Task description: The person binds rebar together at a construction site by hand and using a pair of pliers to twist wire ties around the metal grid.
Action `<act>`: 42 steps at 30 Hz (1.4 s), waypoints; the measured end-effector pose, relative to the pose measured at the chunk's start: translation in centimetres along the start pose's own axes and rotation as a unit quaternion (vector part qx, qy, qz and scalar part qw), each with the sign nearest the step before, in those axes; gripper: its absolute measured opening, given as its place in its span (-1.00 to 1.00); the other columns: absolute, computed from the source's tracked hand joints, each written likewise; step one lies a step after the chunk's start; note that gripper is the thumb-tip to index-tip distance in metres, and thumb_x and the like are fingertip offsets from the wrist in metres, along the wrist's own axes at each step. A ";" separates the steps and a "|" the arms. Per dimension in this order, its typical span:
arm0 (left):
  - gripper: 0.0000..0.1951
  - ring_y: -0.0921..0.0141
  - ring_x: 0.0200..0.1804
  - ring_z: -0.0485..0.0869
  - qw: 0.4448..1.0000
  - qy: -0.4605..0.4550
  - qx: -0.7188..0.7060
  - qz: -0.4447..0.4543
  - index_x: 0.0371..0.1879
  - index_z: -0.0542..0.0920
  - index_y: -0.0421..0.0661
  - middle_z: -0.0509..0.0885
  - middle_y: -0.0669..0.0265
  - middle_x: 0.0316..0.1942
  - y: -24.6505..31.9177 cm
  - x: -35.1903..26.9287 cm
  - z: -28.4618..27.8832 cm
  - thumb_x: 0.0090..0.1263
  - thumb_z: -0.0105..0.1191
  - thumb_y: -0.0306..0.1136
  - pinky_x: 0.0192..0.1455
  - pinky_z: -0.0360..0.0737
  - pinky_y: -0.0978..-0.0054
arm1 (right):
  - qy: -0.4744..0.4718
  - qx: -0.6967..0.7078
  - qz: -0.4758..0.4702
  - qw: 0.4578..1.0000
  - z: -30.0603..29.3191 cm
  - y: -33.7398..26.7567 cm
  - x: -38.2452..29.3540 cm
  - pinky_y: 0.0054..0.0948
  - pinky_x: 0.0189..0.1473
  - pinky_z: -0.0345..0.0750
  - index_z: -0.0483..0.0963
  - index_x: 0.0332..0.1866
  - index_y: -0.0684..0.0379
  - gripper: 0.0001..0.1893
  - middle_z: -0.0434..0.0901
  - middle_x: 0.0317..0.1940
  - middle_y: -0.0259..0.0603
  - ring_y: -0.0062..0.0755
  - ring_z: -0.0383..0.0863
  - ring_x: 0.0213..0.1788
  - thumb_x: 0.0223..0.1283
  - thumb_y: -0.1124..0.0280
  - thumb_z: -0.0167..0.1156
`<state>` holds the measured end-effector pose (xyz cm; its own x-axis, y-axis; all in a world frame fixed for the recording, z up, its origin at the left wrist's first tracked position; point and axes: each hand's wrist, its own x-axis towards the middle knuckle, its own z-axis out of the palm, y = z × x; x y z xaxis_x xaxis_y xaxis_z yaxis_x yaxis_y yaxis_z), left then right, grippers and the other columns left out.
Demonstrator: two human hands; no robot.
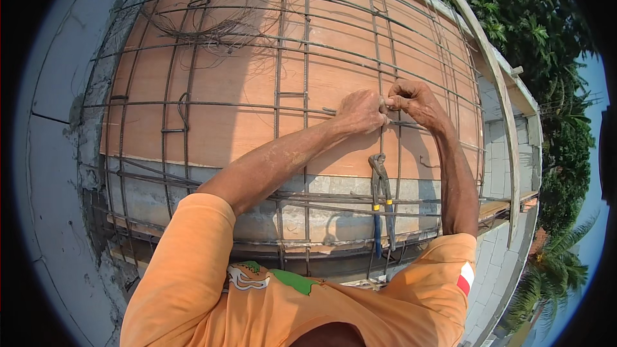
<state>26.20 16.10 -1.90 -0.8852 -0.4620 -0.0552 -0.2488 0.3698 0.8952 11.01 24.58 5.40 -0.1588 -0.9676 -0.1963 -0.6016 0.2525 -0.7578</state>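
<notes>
My left hand point(362, 110) and my right hand point(413, 103) meet over a crossing of steel reinforcing bars point(318, 110). The fingertips of both are pinched together at the bars; what lies between them is too small and hidden to tell, so I cannot say whether it is tie wire. Just below the hands, steel-fixer's nippers point(383, 197) with blue handles and yellow bands rest on the bars, jaws towards the hands. A loose bundle of thin tie wire point(212, 33) lies on the bar mesh at the upper left.
Reddish plywood sheeting point(260, 130) lies under the mesh. A grey block wall point(53, 120) runs along the left. A long wooden plank point(496, 72) slants along the right edge, near more blockwork and trees. Several bars cross close to my body.
</notes>
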 end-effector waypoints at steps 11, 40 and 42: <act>-0.79 0.16 -0.39 0.73 0.998 0.044 0.029 0.034 -0.32 0.82 -0.08 0.74 0.10 -0.51 0.8 0.2 0.2 0.17 0.24 -0.27 -0.23 0.62 0.19 | 0.195 0.019 0.148 0.969 3.0 2.1 -4.8 -0.34 -0.51 0.34 0.52 -0.46 0.29 -0.71 0.46 -0.64 -0.29 -0.55 0.38 -0.54 0.32 0.30 0.27; -0.76 0.38 -0.49 0.64 0.996 0.026 0.000 0.087 -0.29 0.79 -0.23 0.73 0.18 -0.52 0.3 0.2 0.1 0.28 0.24 -0.27 -0.39 0.53 0.40 | 0.253 -0.276 0.038 0.927 10.0 -3.4 -24.3 -0.11 -0.03 0.50 0.53 -0.03 0.32 -0.77 0.56 -0.18 -0.01 0.02 0.56 -0.10 0.25 0.47 0.21; -0.76 0.39 -0.50 0.63 0.995 0.024 -0.003 0.095 -0.31 0.79 -0.23 0.72 0.20 -0.54 0.5 0.2 0.1 0.28 0.24 -0.27 -0.40 0.52 0.40 | 0.264 -0.307 0.047 0.913 10.9 -4.2 -24.4 -0.11 -0.05 0.51 0.52 -0.05 0.31 -0.79 0.55 -0.20 -0.01 0.01 0.55 -0.11 0.25 0.47 0.21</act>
<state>25.84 16.26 -1.54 -0.8962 -0.4222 0.1363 -0.0763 0.4492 0.8902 25.90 47.14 6.59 -0.4895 -0.8470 0.2073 -0.8659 0.4443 -0.2298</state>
